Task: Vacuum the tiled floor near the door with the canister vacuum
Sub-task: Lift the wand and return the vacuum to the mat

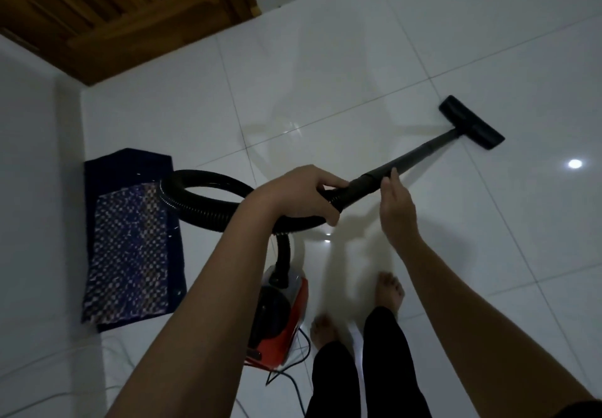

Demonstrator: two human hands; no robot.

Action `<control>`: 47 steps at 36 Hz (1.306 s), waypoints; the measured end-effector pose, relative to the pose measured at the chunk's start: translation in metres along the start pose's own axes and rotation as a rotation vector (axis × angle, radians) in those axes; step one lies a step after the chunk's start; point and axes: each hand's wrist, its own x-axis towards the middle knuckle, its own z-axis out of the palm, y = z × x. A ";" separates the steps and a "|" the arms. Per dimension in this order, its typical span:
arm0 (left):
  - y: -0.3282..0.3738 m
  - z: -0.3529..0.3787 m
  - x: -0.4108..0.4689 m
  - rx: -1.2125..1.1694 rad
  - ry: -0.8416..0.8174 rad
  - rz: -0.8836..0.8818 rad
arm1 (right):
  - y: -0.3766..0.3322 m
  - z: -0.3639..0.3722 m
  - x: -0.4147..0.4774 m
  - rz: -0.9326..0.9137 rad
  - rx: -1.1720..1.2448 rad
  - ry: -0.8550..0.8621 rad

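A red and black canister vacuum (283,326) stands on the white tiled floor (358,69) just left of my bare feet. Its black ribbed hose (202,183) loops up to the black wand (420,153). The flat floor head (471,122) rests on the tiles at the right. My left hand (299,196) is wrapped around the hose end of the wand. My right hand (398,202) sits just beside the wand, fingertips touching its side, fingers extended and not closed around it. The wooden door (123,10) fills the upper left.
A dark blue patterned mat (130,241) lies by the white wall (29,189) at left, under the hose loop. The vacuum's power cord (293,375) trails on the floor near my feet. My legs in black trousers (374,368) are at bottom centre.
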 end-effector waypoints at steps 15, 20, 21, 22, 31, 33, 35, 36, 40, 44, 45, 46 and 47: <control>-0.005 -0.021 -0.006 -0.026 0.050 0.036 | 0.000 -0.004 0.006 -0.826 -0.341 -0.156; -0.006 -0.026 -0.012 0.070 0.133 0.006 | -0.016 0.009 0.012 -0.787 -0.329 -0.239; -0.006 -0.027 -0.014 0.109 0.188 0.004 | -0.019 0.012 0.013 -0.792 -0.319 -0.227; -0.007 -0.029 -0.018 0.164 0.259 0.005 | -0.022 0.016 0.014 -0.795 -0.307 -0.213; -0.061 -0.031 -0.035 0.142 1.040 0.128 | -0.066 0.054 0.025 -0.760 -0.342 -0.216; -0.075 -0.025 -0.033 0.095 1.204 0.100 | -0.074 0.063 0.025 -0.753 -0.367 -0.241; -0.081 -0.019 -0.032 0.033 1.318 0.061 | -0.079 0.073 0.023 -0.758 -0.390 -0.264; -0.084 -0.016 -0.031 -0.010 1.376 0.046 | -0.081 0.077 0.021 -0.760 -0.396 -0.272; -0.084 -0.004 -0.023 -0.309 1.525 -0.058 | -0.087 0.094 0.014 -0.767 -0.406 -0.281; -0.068 0.005 -0.018 -0.735 1.583 -0.132 | -0.088 0.107 0.001 -0.778 -0.386 -0.267; -0.065 0.006 -0.018 -0.798 1.600 -0.151 | -0.088 0.110 -0.004 -0.788 -0.380 -0.253; -0.062 0.008 -0.018 -0.842 1.621 -0.151 | -0.088 0.113 -0.009 -0.798 -0.376 -0.238; -0.058 0.009 -0.017 -0.882 1.642 -0.120 | -0.087 0.115 -0.014 -0.807 -0.373 -0.225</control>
